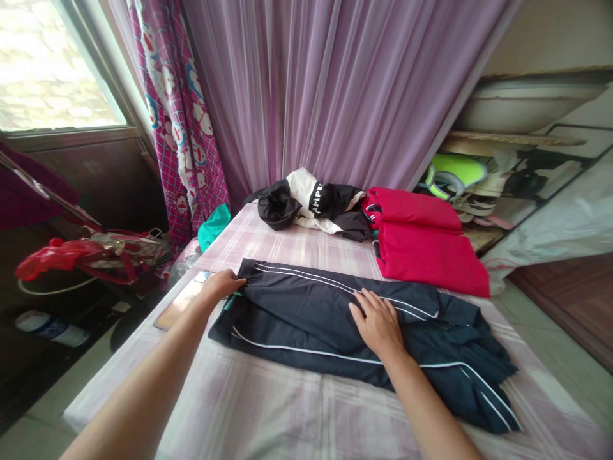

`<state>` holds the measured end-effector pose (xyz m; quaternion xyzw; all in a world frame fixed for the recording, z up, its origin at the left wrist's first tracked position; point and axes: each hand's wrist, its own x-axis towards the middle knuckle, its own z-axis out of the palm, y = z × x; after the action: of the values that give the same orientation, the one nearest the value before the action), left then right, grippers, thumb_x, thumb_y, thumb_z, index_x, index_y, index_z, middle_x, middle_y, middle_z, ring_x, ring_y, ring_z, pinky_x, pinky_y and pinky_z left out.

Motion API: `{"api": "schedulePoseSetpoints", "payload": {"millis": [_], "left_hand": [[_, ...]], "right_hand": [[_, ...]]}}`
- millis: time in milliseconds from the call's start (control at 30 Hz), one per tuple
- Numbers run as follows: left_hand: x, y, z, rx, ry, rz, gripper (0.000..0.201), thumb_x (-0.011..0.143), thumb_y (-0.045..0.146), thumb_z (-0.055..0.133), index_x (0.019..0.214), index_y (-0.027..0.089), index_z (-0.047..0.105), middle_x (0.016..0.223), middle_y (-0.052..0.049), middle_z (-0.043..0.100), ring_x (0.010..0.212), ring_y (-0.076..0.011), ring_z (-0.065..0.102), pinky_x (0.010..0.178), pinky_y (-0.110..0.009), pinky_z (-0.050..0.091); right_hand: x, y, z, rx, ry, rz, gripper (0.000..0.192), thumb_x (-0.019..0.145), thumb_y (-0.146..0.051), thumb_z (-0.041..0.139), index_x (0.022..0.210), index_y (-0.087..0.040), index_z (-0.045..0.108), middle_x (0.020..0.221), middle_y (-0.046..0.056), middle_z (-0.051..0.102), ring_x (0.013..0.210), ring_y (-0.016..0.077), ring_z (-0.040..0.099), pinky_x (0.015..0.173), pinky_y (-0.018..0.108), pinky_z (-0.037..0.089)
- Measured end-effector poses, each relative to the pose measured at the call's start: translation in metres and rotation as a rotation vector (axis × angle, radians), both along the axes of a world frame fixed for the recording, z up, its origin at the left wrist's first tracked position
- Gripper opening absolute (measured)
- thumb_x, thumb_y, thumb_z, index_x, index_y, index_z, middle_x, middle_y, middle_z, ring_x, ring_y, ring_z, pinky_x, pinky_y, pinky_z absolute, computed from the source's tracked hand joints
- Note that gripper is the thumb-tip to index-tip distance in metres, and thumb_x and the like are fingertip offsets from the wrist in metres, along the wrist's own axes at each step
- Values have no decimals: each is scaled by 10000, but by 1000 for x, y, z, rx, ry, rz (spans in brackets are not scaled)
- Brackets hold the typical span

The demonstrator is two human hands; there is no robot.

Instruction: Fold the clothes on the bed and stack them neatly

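My left hand (224, 283) grips the waistband end of the navy track pants (364, 332), fingers curled over the edge and pinching the fabric. My right hand (378, 319) lies flat on the middle of the legs, fingers slightly spread and pressing down. The pants lie across the bed (268, 409), folded lengthwise with the white piping lines running along them, the cuff end bunched toward the right edge.

Here is the risk as I see it. The smartphone (184, 297) sits just beside my left hand, right at the mattress edge; a tug or a swing of my wrist could knock it to the floor. The cuff end is rumpled and near the right side of the bed, so if I pull from the waistband while my right palm eases off, the layers could slide out of line or that heap could slip over the side. The fabric looks slick, so I judge it shifts easily.

Left arm reaches far forward, nearly straight, wrist low to the sheet. Right arm comes in from the lower right, elbow bent a little, palm down, knuckles toward the curtain (335, 96). Beyond the pants lie the folded red garment (426, 249) and a crumpled black and white jacket (311, 204), both well apart from my hands.
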<state>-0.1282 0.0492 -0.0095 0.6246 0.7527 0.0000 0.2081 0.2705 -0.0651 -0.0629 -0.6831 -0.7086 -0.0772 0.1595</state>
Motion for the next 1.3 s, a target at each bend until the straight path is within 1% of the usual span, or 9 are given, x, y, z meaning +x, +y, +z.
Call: {"api": "schedulePoseSetpoints", "payload": {"millis": [233, 400, 467, 633, 767, 900, 1033, 1133, 1300], "left_hand": [[-1, -2, 8, -119, -187, 100, 535, 635, 723, 608, 623, 188, 612, 506, -52, 579, 613, -255, 642, 583, -331, 488], [-4, -16, 24, -164, -438, 148, 682, 571, 776, 659, 921, 191, 678, 743, -38, 674, 670, -192, 635, 612, -298, 526], [-5, -22, 27, -181, -562, 168, 740, 505, 768, 718, 983, 205, 678, 827, -32, 683, 708, -178, 632, 626, -283, 525], [0, -29, 32, -137, -769, 240, 801, 388, 699, 814, 991, 198, 650, 866, -11, 677, 739, -154, 628, 630, -254, 501], [16, -28, 56, -95, -942, 205, 756, 391, 621, 860, 971, 190, 635, 908, -26, 696, 765, -153, 641, 645, -255, 503], [52, -21, 100, -24, -863, 44, 652, 521, 554, 841, 1004, 169, 633, 919, -34, 697, 743, -144, 636, 589, -238, 485], [115, -15, 131, 3, -648, -146, 448, 662, 428, 767, 989, 164, 609, 809, 1, 657, 713, -139, 632, 550, -214, 476], [170, -15, 133, 32, -463, -262, 362, 721, 370, 712, 1003, 178, 592, 724, 26, 640, 611, -132, 629, 512, -213, 470], [249, -25, 108, 37, -204, -480, 218, 755, 376, 655, 894, 210, 629, 624, 28, 650, 599, -154, 668, 558, -225, 499]], "right_hand": [[-3, -4, 7, 50, 31, 15, 464, 978, -378, 359, 1307, -190, 627, 1391, 139, 586, 1293, 303, 509, 1109, 508, 319], [-34, -22, 30, 52, 43, 187, 524, 970, -392, 417, 1467, -235, 469, 1547, 110, 407, 1430, 308, 340, 1169, 544, 207], [-49, -30, 34, -18, 50, 287, 509, 968, -421, 448, 1452, -269, 490, 1570, 98, 369, 1450, 300, 305, 1175, 547, 193], [-68, -41, 30, -224, 80, 436, 498, 964, -503, 471, 1396, -269, 555, 1525, 111, 442, 1428, 278, 358, 1180, 552, 196], [-61, -40, 41, -224, 103, 434, 436, 987, -476, 436, 1329, -273, 616, 1511, 96, 465, 1417, 271, 376, 1174, 553, 223], [-43, -31, 54, -82, 166, 377, 403, 1007, -410, 393, 1258, -257, 670, 1451, 91, 538, 1353, 257, 465, 1136, 506, 332], [-19, -16, 53, 108, 279, 300, 402, 998, -387, 392, 1168, -225, 718, 1345, 108, 626, 1234, 255, 578, 1044, 453, 457], [1, -13, 47, 207, 361, 229, 417, 992, -403, 386, 1135, -212, 729, 1300, 114, 655, 1171, 254, 623, 1002, 437, 499], [32, -24, 35, 276, 469, 74, 438, 986, -422, 375, 1120, -204, 730, 1259, 118, 677, 1133, 243, 649, 987, 412, 521]]}}
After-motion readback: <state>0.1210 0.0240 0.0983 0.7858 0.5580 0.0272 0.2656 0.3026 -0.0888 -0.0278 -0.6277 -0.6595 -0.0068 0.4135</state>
